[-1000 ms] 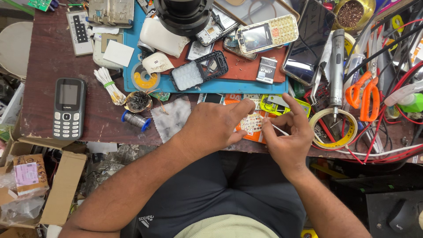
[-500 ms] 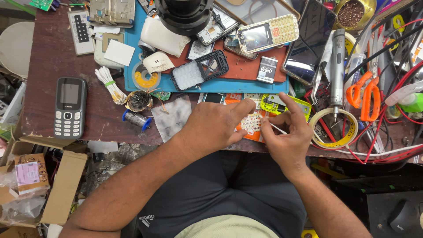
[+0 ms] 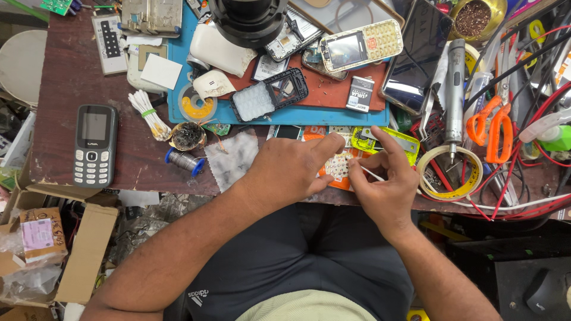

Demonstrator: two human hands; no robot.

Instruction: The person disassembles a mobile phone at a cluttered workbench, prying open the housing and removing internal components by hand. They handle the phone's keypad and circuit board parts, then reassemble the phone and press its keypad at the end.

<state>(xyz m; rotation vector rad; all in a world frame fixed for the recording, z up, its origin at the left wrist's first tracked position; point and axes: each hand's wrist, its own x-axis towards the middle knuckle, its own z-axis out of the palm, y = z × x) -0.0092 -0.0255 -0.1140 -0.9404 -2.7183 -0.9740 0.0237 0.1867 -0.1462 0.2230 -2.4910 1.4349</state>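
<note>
My left hand (image 3: 291, 169) lies palm down at the desk's front edge. Its index finger and thumb pin a small white keypad board (image 3: 340, 166) onto an orange sheet (image 3: 329, 172). Directly to its right, my right hand (image 3: 386, 184) pinches a thin white stick (image 3: 373, 173) between thumb and fingers. The stick's tip points left at the board, and the index finger stretches up over a yellow-green part (image 3: 386, 142). Most of the board is hidden under my fingers.
A blue mat (image 3: 285, 116) behind my hands carries a black phone frame (image 3: 270, 95), a gold keypad phone (image 3: 360, 46) and a battery (image 3: 359, 94). To the left lie a grey phone (image 3: 94, 144), cotton swabs (image 3: 148, 113) and a solder spool (image 3: 184, 160). On the right are a tape roll (image 3: 449, 172), orange scissors (image 3: 491, 128) and cables.
</note>
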